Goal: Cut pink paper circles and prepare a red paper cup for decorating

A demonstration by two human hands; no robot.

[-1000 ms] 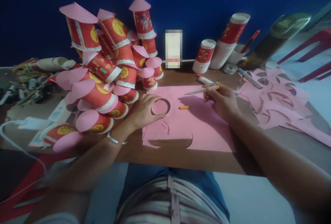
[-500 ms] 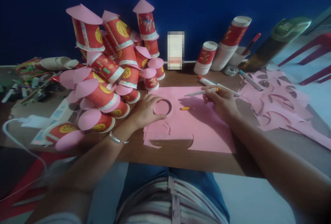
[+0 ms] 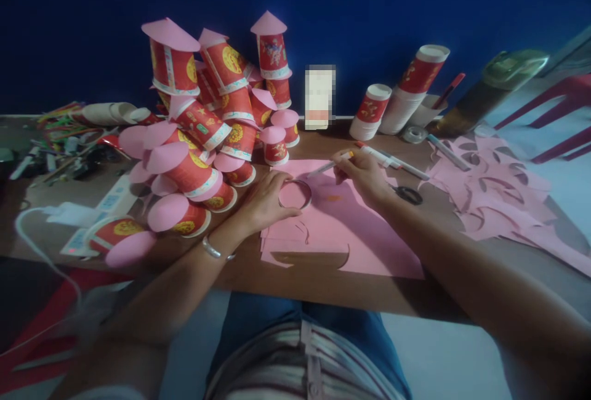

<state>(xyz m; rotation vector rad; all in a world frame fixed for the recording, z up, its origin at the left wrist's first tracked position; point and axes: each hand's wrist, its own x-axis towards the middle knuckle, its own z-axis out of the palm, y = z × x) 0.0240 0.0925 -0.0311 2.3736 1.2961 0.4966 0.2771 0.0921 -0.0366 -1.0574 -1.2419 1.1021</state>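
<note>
My left hand [image 3: 266, 204] curls its thumb and fingers around the outside of a tape ring [image 3: 309, 196], which lies flat on a pink paper sheet [image 3: 383, 246]. In my right hand [image 3: 362, 173] is a slim white marker [image 3: 322, 169] with a yellow end. Its tip points down and left, close to the ring's upper right edge; whether it touches the paper I cannot tell. The marker's small orange cap [image 3: 333, 198] lies on the sheet, blurred, right of the ring. A curved cut-out opens the sheet's near edge.
Red paper-cup lanterns [image 3: 184, 166] with pink cone tops are heaped at the left. Stacked cups [image 3: 409, 89] stand at the back right. Pink offcuts [image 3: 498, 184] cover the right side. Scissors [image 3: 409, 195] lie beside my right forearm. A power strip [image 3: 104, 215] sits at the left.
My right hand has moved left with the marker, bringing its tip near the ring. My left hand stays around the ring. The scissors now show beside my right forearm.
</note>
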